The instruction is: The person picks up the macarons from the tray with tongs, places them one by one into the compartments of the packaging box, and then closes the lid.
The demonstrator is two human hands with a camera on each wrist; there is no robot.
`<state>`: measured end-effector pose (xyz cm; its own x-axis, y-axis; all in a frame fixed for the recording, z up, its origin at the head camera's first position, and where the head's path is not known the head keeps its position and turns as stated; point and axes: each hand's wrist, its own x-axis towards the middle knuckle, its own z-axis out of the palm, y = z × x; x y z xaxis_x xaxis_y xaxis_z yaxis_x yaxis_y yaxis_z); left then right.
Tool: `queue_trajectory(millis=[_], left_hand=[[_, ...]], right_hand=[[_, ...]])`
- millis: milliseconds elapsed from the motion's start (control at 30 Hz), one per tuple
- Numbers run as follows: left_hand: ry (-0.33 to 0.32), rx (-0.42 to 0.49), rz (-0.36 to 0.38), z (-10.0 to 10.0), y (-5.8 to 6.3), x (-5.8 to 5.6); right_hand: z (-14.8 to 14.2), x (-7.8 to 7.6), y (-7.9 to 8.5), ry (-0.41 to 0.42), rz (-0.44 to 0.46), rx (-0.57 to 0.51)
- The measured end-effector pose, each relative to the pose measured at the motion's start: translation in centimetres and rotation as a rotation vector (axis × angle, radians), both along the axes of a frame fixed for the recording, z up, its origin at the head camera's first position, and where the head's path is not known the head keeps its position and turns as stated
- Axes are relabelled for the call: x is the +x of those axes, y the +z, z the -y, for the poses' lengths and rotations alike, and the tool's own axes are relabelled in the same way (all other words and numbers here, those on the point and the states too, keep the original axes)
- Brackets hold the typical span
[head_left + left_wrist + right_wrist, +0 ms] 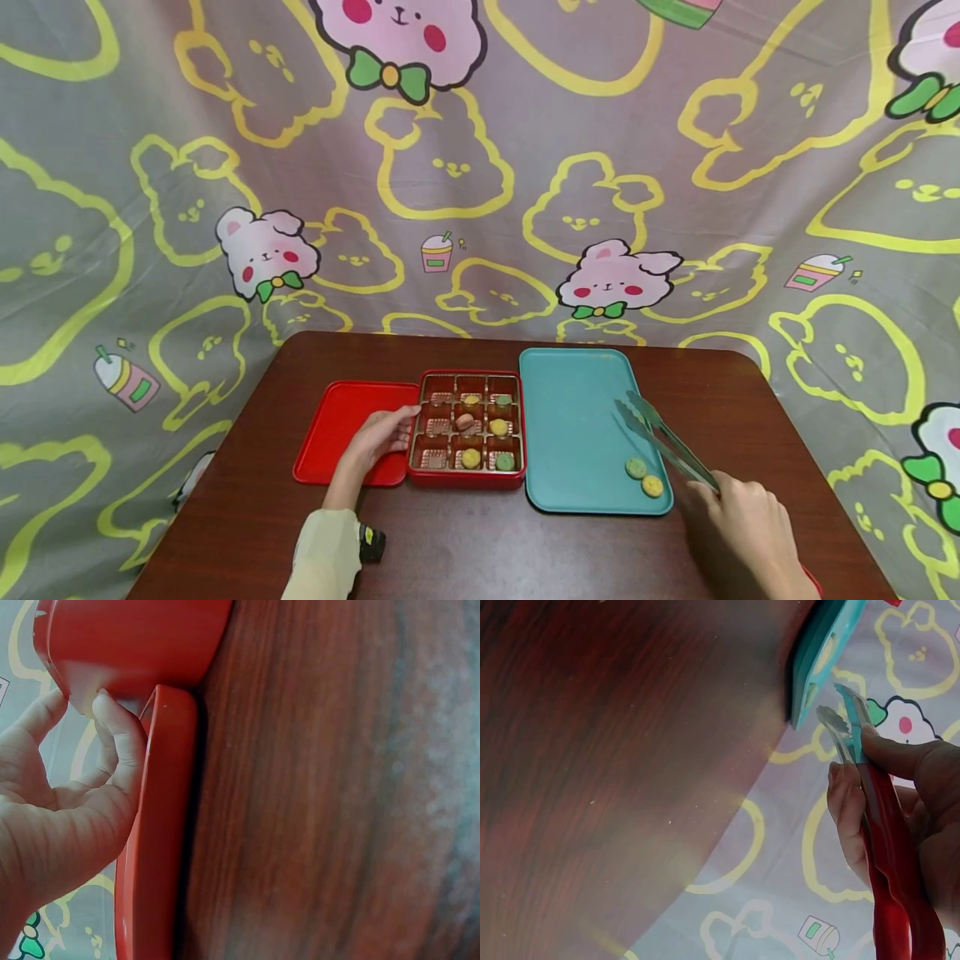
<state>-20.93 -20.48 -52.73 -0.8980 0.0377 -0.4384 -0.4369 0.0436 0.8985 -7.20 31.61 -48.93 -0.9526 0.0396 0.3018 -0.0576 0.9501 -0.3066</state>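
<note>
My left hand (381, 435) holds the left side of a red box (467, 479) divided into several compartments. In the left wrist view, its bent fingers meet the box wall (135, 645). Yellow, green and brown macarons sit in the box's middle and right columns, such as a yellow macaron (471, 458). My right hand (750, 521) grips metal tongs (678, 454) with red handles (889, 855). The tongs' tips are spread apart above a teal tray (577, 450), with nothing between them. A green macaron (636, 467) and a yellow macaron (652, 486) lie at the tray's front right.
A flat red tray or lid (330, 433) lies left of the box, under my left hand. The box stands between it and the teal tray on a dark wooden table (465, 550). A patterned curtain (480, 250) hangs behind the table and along its sides.
</note>
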Motion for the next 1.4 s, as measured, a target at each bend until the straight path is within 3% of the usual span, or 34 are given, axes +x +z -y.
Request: queue_trajectory(millis=[233,467,700,867,1033,1267,1400], left_hand=[[0.005,-0.003,0.004,0.0,0.0,0.0],[0.005,-0.01,-0.002,0.0,-0.1,0.0],[0.006,0.001,0.001,0.0,0.0,0.0],[0.007,0.004,0.002,0.0,0.2,0.1],[0.01,-0.01,0.009,0.1,0.2,0.0],[0.014,-0.013,0.014,0.1,0.1,-0.1],[0.015,-0.01,0.018,0.0,0.0,-0.1]], right_hand=[[-0.1,0.0,-0.2,-0.001,0.059,-0.009],[-0.2,-0.1,-0.3,0.007,0.038,0.019],[-0.2,-0.3,0.2,0.015,0.12,0.042],[-0.2,-0.3,0.2,0.024,0.126,0.063],[0.0,-0.2,0.3,0.028,0.097,0.057],[0.5,-0.6,0.7,0.057,-0.086,0.045],[1.1,-0.9,1.2,0.057,-0.109,0.04]])
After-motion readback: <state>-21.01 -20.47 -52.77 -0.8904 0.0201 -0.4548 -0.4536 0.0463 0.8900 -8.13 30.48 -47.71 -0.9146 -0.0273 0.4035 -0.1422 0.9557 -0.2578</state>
